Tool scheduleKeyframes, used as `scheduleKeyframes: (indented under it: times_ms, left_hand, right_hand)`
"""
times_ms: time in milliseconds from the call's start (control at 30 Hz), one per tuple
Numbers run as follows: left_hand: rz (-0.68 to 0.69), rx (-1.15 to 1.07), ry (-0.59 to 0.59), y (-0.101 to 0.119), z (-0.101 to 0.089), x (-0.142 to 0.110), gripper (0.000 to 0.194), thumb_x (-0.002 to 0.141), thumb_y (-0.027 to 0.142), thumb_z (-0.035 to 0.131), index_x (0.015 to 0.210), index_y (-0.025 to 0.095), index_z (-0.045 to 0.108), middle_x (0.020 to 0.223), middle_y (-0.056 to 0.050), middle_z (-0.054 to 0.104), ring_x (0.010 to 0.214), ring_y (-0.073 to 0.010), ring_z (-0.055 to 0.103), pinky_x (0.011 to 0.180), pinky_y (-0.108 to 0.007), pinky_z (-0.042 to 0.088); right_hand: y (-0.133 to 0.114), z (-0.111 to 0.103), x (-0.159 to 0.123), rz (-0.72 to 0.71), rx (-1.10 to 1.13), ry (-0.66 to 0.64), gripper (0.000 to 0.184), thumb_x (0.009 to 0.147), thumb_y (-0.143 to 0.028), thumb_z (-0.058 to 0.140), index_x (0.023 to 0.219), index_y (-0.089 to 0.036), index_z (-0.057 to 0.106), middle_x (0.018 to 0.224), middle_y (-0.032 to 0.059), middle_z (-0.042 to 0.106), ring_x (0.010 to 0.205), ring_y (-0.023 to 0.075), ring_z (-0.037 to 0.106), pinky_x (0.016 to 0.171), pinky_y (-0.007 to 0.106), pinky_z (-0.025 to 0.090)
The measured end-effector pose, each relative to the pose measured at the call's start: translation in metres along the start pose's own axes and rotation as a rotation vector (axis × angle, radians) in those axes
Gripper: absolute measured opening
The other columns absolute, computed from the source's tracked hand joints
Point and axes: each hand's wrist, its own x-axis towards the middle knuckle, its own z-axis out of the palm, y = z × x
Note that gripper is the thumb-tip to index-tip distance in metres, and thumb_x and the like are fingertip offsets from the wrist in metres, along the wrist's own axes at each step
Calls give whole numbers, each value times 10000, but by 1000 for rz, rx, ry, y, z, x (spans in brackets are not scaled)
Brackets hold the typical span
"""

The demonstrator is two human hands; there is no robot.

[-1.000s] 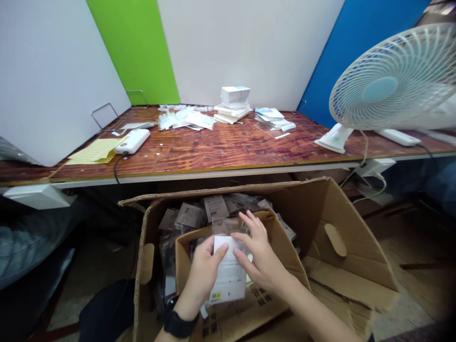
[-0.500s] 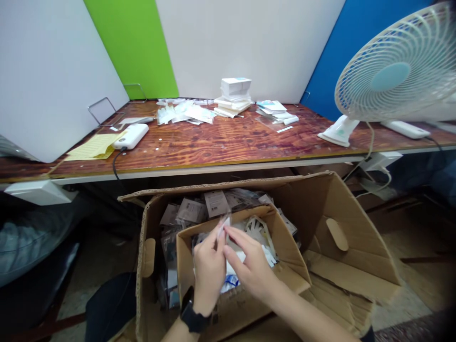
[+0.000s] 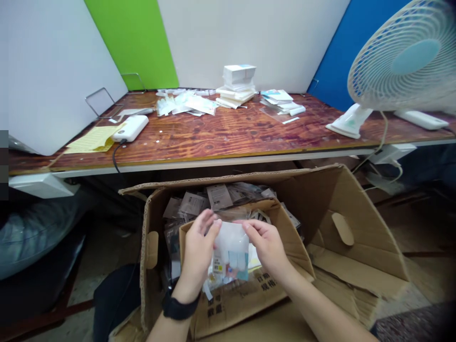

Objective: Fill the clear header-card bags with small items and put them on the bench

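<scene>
- Panels of white [image 3: 249, 38], green [image 3: 130, 42] and blue [image 3: 331, 61] stand along the far side of a wooden table [image 3: 221, 137] with a glossy reddish grain.
- On the table's left part lie a white power bank [image 3: 130, 128] with a black cable and a sheet of yellow lined paper [image 3: 93, 139] just beside it.
- Further back sit a stack of small white boxes [image 3: 237, 75], a loose spread of white packets [image 3: 185, 104] to its left and a pile of flat cards [image 3: 281, 100] to its right.
- At the right end, a white desk fan [image 3: 402, 57] stands on the table, tilted toward the person.
- Below the table, on the floor, an open cardboard carton [image 3: 342, 213] holds many flat packets in plastic sleeves [image 3: 192, 204].
- Inside the carton, a smaller cardboard box [image 3: 242, 299] with dark printed characters stands in front of those packets.
- A clear plastic bag [image 3: 231, 251] with white and pale blue contents and a printed label is held just above the smaller box, between both hands.
- The left hand [image 3: 197, 251], with a black wristband [image 3: 180, 306], holds the bag's left side, its fingers [image 3: 210, 221] curled at the upper edge.
- The right hand [image 3: 267, 244] grips the bag's upper right side, its fingers [image 3: 249, 224] bent over the top.
</scene>
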Motion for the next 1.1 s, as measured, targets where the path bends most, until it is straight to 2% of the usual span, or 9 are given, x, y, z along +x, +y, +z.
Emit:
scheduleKeyframes:
  times_ms: [100,267,400,500,633,767,867,967,1100]
  left_hand:
    - [-86,-91,-131,1,-7,5,273,684,350,668,811,108,656,737,-59,675,361,-20,397,338,-149,253]
    - [-101,-176,-52,5,-10,6,272,616,320,723,765,102,658,678,-45,673,400,-37,452,374,-150,330]
    - [-130,-236,-16,11,-10,1,281,592,283,746,803,114,666,712,-68,697,595,-134,615,471,-188,456]
    - [70,-221,-21,18,-12,-9,152,648,254,714,746,141,690,748,-79,713,729,-202,655,604,-266,515]
    - [370,-206,-54,20,-13,-14,25,672,194,688,665,201,712,826,-51,714,967,-260,609,905,-387,439]
    - [127,-153,-16,3,-10,-3,70,636,228,714,678,172,710,1143,-75,613,1059,-244,543,917,-343,414]
    - [-157,-215,-31,-12,-5,4,213,578,274,750,708,113,699,922,-108,673,827,-206,611,772,-336,478]
    - [-196,-255,-18,-20,-1,6,234,568,284,751,690,98,679,701,-62,665,652,-147,600,698,-299,485]
    - [-176,-290,43,-23,4,5,226,560,268,752,692,109,661,648,-27,653,593,-116,588,672,-265,479]
  right_hand:
    - [-2,-3,0,8,-38,-46,313,807,-390,547,956,-156,692,896,91,705,813,222,639,693,311,496]
    - [-6,-7,3,-151,-211,-36,234,808,-342,553,858,-183,716,965,73,688,954,227,598,858,348,447]
    - [-12,-6,-3,-110,-255,31,222,804,-329,554,843,-175,709,722,43,677,521,140,564,525,282,482]
    - [-22,-8,-11,-254,-268,60,181,815,-279,550,847,-198,709,661,32,661,555,156,580,574,308,500]
    - [-27,-15,-13,-554,-321,67,153,790,-207,571,862,-241,701,955,60,673,883,233,616,763,384,501]
    - [-9,-17,-2,-387,-325,97,118,778,-251,588,729,-214,688,959,68,665,892,231,614,782,373,485]
    - [8,-16,6,-216,-306,141,175,777,-280,586,657,-192,678,1000,87,645,925,236,600,812,372,460]
    - [19,-16,9,-151,-305,210,158,727,-310,637,655,-178,683,1057,114,614,1013,268,556,844,389,442]
    - [23,-16,10,-1,-120,165,227,699,-373,660,718,-147,669,783,98,676,768,238,635,741,386,500]
